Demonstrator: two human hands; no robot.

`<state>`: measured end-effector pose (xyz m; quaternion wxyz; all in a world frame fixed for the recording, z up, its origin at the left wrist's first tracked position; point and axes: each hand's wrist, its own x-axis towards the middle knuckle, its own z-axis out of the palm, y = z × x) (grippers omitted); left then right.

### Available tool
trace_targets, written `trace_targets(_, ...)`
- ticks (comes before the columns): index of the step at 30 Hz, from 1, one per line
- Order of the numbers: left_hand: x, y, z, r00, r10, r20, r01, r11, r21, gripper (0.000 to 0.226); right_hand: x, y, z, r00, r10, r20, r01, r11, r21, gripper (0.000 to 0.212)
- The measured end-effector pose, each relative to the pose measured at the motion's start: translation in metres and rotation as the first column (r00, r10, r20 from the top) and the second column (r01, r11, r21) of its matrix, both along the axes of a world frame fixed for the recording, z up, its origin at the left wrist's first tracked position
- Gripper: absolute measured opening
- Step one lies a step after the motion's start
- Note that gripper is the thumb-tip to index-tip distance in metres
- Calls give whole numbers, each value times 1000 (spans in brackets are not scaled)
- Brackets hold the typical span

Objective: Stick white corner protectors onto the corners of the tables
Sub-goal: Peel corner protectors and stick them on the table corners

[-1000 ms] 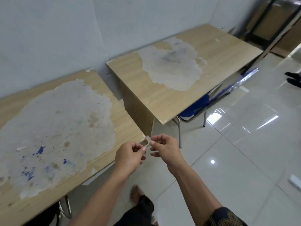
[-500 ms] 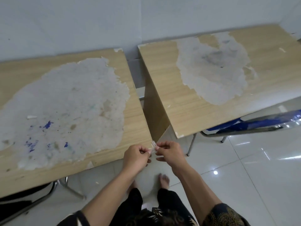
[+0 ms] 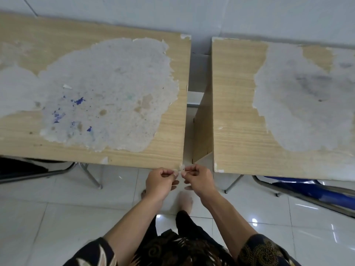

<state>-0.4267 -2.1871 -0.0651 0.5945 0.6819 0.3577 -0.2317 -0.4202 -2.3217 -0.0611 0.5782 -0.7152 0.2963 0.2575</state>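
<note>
The left grip and the right grip are both pinching one small white corner protector between thumb and forefinger, one from each side, with the remaining fingers curling underneath. The piece is sitting right at the near right corner of the left desk. Whether it is touching the wood there is too small to tell.

The protector is looking thin and very light, likely a soft plastic with a sticky face, so it is probably going to flex and cling to skin. Holding it by its outer edges, as both grips are doing, is looking like the sound choice, since it keeps fingertips off the adhesive. The laminate at that corner is looking chipped and pale, so the bond may be asking for firm, even pressing.

Farther out, the left desk is showing a wide worn patch flecked with blue. The right desk is standing just beside it across a narrow gap. Its near left corner is showing a pale mark that could be either a chip or a protector. A blue chair is poking out under its near edge. No box or packet of spare protectors is showing.
</note>
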Motion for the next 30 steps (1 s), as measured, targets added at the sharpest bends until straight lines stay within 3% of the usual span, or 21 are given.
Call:
trace_targets(9,-18,-18,-10,960,279,-8,-279,960,-18,9,2,-10,-13,993,115,-16,-114,993,31,10)
trace_targets(30,-5,-20,-13,922,385,-23,-386,920,-65,9,14,-7,-9,993,119,0,-119,993,26,10)
